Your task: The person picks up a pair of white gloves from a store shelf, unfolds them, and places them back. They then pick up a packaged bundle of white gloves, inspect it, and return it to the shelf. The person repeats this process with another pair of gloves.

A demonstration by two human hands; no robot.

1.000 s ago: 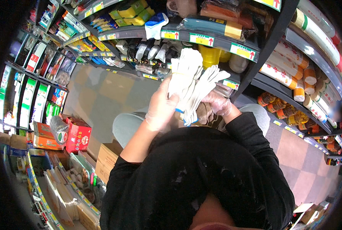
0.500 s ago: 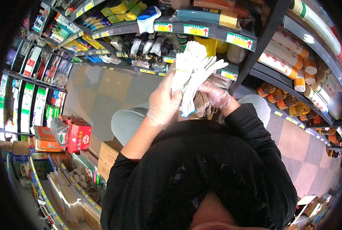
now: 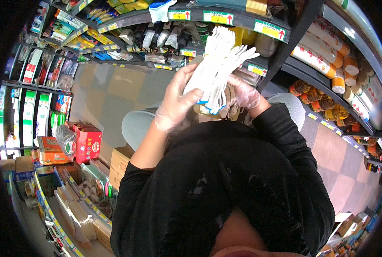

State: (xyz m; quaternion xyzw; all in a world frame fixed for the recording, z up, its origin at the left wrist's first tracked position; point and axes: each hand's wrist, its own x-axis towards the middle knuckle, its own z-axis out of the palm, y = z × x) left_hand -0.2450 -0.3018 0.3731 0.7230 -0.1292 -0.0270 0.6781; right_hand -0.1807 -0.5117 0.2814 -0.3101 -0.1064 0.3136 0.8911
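Note:
A bundle of white knit work gloves (image 3: pixel 214 70) with blue-edged cuffs is held up in front of the shelf, fingers pointing away from me. My left hand (image 3: pixel 178 100), in a thin clear plastic glove, grips the bundle along its left side, with the thumb near the cuffs. On the other side, my right hand (image 3: pixel 245 95), also in clear plastic, has its fingers closed at the bundle's right edge; the fingertips are partly hidden behind it. Below the white bundle, brownish-grey gloves (image 3: pixel 231 105) show between my knees, next to my right hand.
Ahead, a dark shelf (image 3: pixel 242 21) with price tags holds packaged goods; a white-and-blue glove (image 3: pixel 160 10) hangs over its edge. Rolled goods (image 3: pixel 313 60) and oil bottles (image 3: pixel 315 105) fill the right shelves. Red (image 3: pixel 88 143) and orange (image 3: pixel 53 150) boxes stand at left by a cardboard carton (image 3: pixel 120 162).
The shelf sits higher in the picture as the view shifts. Both hands still hold the white gloves, which have turned slightly, and more of their blue cuff edges shows.

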